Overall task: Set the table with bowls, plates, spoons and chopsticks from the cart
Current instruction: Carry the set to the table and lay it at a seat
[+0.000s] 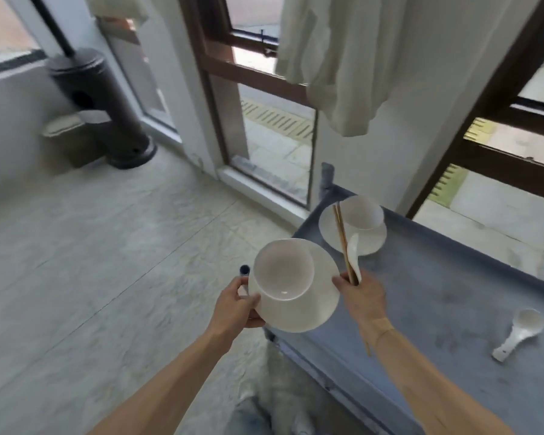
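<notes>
My left hand (239,304) grips the left rim of a white plate (314,304) with a white bowl (283,273) resting on it, held over the left edge of the grey-blue cart (437,296). My right hand (363,296) holds a pair of wooden chopsticks (343,237) and a white spoon (353,255), its fingertips touching the plate's right rim. On the cart's far corner another white bowl (363,211) sits on a white plate (374,243). One more white spoon (520,332) lies on the cart top at the right.
A dark patio heater base (107,105) and a small bin (69,136) stand at the far left on the tiled floor (107,246). Glass doors with brown frames and a white curtain (343,58) lie ahead. Pale fluffy material (283,387) is by the cart's near edge.
</notes>
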`<action>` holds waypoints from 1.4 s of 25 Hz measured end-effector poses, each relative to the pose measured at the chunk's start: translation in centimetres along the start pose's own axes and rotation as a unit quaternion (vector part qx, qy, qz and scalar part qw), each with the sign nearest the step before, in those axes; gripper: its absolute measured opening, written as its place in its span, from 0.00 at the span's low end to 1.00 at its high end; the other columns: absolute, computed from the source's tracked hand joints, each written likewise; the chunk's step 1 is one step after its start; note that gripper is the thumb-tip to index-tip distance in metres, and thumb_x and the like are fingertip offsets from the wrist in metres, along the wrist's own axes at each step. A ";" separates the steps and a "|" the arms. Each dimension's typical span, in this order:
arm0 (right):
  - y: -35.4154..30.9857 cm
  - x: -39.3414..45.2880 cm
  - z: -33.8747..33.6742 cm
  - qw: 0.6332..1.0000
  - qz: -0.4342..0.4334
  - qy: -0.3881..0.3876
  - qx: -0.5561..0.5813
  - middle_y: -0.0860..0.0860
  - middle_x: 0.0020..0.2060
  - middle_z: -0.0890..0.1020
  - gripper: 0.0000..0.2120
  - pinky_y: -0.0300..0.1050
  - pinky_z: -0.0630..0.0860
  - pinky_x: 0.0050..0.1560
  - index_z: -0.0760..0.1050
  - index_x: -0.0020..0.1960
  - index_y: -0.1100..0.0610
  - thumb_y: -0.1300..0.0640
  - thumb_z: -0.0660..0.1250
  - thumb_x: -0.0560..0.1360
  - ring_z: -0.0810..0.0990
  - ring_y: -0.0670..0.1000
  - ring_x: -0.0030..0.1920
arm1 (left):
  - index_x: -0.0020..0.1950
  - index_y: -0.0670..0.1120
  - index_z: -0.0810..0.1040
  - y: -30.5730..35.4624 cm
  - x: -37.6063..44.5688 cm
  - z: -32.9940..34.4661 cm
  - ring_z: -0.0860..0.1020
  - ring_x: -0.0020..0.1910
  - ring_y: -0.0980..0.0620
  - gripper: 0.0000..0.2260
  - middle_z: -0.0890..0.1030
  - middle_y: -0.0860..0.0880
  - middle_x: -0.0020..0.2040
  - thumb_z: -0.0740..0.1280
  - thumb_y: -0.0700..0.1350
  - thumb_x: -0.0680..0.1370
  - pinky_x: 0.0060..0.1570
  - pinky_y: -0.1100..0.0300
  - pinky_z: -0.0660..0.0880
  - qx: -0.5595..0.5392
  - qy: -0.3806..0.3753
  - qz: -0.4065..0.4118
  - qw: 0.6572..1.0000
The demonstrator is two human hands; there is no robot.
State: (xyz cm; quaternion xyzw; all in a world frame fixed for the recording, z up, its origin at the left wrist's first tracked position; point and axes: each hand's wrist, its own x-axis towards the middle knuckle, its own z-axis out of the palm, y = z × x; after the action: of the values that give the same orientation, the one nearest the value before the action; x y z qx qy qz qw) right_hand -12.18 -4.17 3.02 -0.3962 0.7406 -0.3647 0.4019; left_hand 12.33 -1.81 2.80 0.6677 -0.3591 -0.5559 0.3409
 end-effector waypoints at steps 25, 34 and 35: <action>-15.7 -27.0 45.6 0.851 -0.251 -0.440 -0.136 0.52 0.32 0.79 0.07 0.47 0.72 0.36 0.77 0.38 0.58 0.57 0.71 0.73 0.75 0.52 0.35 | 0.56 0.48 0.75 -15.3 -19.4 -43.3 0.85 0.32 0.46 0.09 0.83 0.44 0.43 0.67 0.38 0.78 0.33 0.55 0.83 -0.117 0.448 -0.057 0.884; -16.1 -36.0 53.8 0.718 -0.331 -0.579 -0.198 0.52 0.31 0.78 0.08 0.47 0.72 0.34 0.77 0.38 0.56 0.55 0.72 0.73 0.74 0.52 0.33 | 0.50 0.55 0.76 -20.4 -27.0 -43.2 0.85 0.32 0.49 0.08 0.85 0.47 0.42 0.70 0.42 0.75 0.31 0.57 0.82 -0.206 0.599 -0.097 0.767; -15.9 -37.4 54.2 0.690 -0.345 -0.601 -0.208 0.52 0.32 0.79 0.08 0.48 0.73 0.34 0.77 0.38 0.57 0.55 0.72 0.73 0.75 0.52 0.34 | 0.48 0.56 0.75 -21.0 -28.1 -42.5 0.85 0.32 0.49 0.09 0.85 0.47 0.41 0.70 0.43 0.75 0.31 0.56 0.83 -0.216 0.622 -0.107 0.745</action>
State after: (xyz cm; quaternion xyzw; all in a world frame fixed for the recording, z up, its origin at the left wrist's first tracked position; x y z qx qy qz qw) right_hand 54.02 10.08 5.80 -0.8318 0.2093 0.0021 0.5141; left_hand 52.94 35.41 5.20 0.8080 0.1354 -0.1128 0.5622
